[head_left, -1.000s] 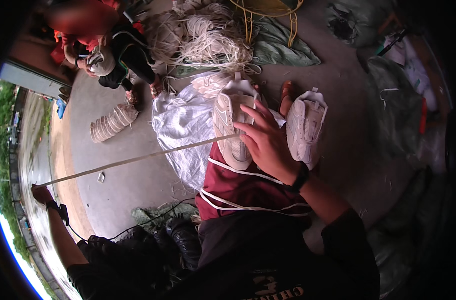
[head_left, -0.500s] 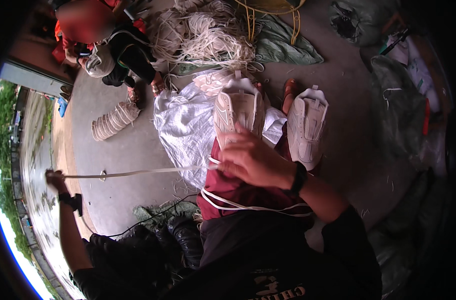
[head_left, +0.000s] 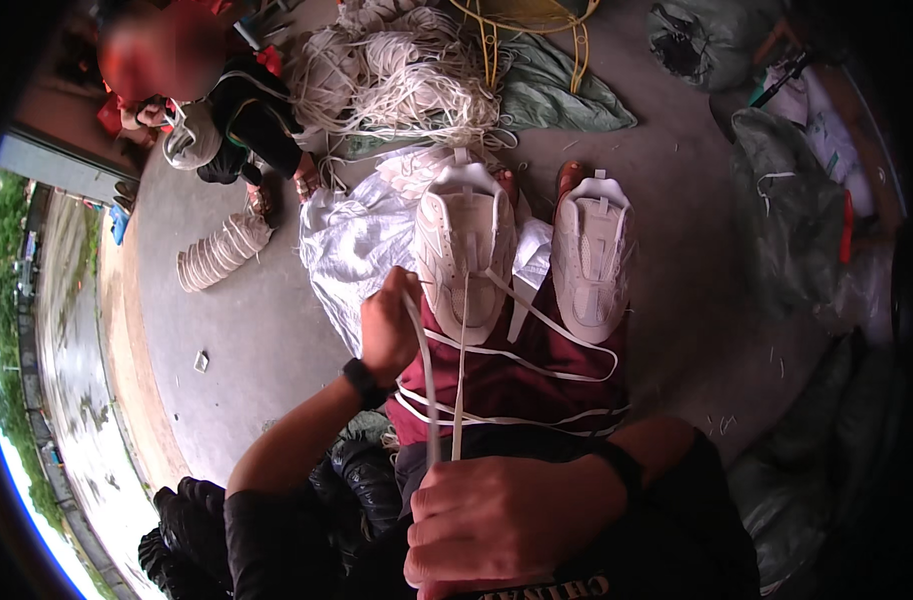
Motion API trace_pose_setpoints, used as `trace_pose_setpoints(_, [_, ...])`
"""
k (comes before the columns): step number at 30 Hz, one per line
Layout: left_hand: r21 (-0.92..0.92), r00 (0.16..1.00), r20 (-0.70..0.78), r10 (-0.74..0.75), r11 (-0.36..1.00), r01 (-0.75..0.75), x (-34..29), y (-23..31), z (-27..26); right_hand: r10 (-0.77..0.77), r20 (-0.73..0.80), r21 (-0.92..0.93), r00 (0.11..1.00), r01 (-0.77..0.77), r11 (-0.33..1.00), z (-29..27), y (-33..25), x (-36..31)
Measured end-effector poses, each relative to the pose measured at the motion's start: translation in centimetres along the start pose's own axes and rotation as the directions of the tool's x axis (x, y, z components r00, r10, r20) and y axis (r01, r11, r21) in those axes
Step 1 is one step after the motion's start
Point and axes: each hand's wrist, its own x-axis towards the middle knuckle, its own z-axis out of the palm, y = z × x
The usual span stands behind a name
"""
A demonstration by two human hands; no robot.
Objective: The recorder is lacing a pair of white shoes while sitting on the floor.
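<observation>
Two pale beige sneakers lie on my lap with their toes toward me: the left sneaker (head_left: 465, 240) and the right sneaker (head_left: 594, 255). A white shoelace (head_left: 461, 400) passes through the front of the left sneaker, and a loose length loops across my dark red trousers. Beside that sneaker's toe, my left hand (head_left: 389, 325) pinches a strand of the lace. Close to my torso, my right hand (head_left: 507, 520) is closed, with lace strands running up from it to the sneaker and to my left hand. Its fingertips are partly hidden.
A white woven sack (head_left: 352, 245) lies beyond my lap, with another pale shoe (head_left: 407, 170) on it. Farther off is a heap of white laces (head_left: 397, 85) on green sheeting, near a yellow stool (head_left: 527, 20). A coiled bundle (head_left: 225, 250) rests on the floor near a seated person (head_left: 262, 120).
My left hand has come in from the far left to the left sneaker. My right hand has drawn back from the sneaker toward my torso. Lace now shows running through the sneaker's front.
</observation>
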Motion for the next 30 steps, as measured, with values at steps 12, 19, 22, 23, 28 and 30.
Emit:
trace_pose_setpoints(12, [0.152, 0.989, -0.133, 0.070, 0.987, -0.049, 1.6, -0.4, 5.7, 0.042, -0.007, -0.061, 0.999, -0.042, 0.997, -2.0, 1.8, -2.6])
trace_pose_setpoints(19, [0.274, 0.992, -0.097, 0.085, 0.960, -0.055, 1.9, -0.1, 5.9, 0.093, -0.077, -0.033, 0.993, -0.096, 0.995, -2.5, 2.0, -3.4])
trace_pose_setpoints(22, [0.319, 0.991, -0.081, 0.111, 0.944, -0.080, 2.1, -0.4, 6.2, 0.108, -0.080, -0.031, 0.991, -0.111, 0.993, -2.8, 2.3, -3.8])
trace_pose_setpoints(23, [0.338, 0.990, -0.070, 0.121, 0.937, -0.090, 2.2, -0.6, 6.4, 0.109, -0.082, -0.029, 0.991, -0.111, 0.993, -2.9, 2.4, -4.0])
trace_pose_setpoints(28, [0.386, 0.987, -0.030, 0.159, 0.913, -0.135, 2.4, -0.4, 6.4, 0.091, -0.077, -0.043, 0.993, -0.094, 0.995, -3.1, 2.5, -4.3])
trace_pose_setpoints(30, [0.400, 0.981, -0.010, 0.194, 0.900, -0.174, 2.6, -0.5, 6.3, 0.115, -0.088, -0.011, 0.989, -0.116, 0.993, -3.2, 2.7, -4.4])
